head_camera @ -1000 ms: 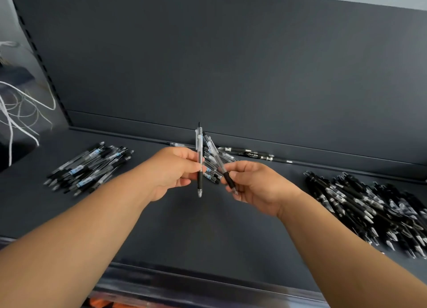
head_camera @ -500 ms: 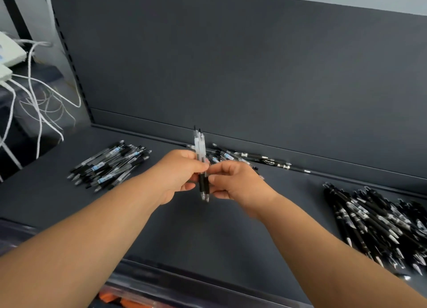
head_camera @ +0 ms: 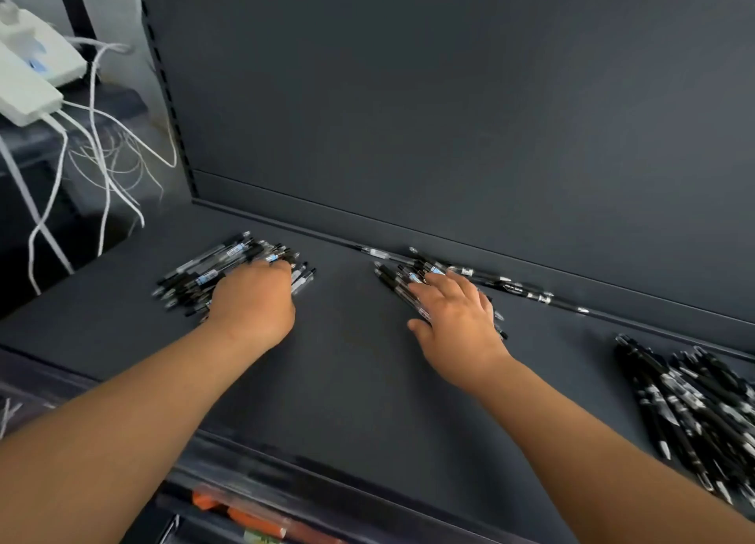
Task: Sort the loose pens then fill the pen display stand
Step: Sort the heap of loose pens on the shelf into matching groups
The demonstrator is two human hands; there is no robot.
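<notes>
On the left pile (head_camera: 192,269), blue labels (head_camera: 205,277), print illegible.

A: How are the pens grouped?

B: Three heaps on the dark shelf (head_camera: 355,380). The left heap (head_camera: 212,272) has clear barrels, black grips and pale blue labels, all slanting roughly parallel.

A: And the middle?

B: The middle heap (head_camera: 402,280) is looser, with clear and black pens crossing, close to the back ledge. A few long black pens (head_camera: 519,288) lie along that ledge just beside it.

A: The right one?

B: The right heap (head_camera: 694,404) is well apart, all black, with silvery tips pointing toward the near edge.
</notes>
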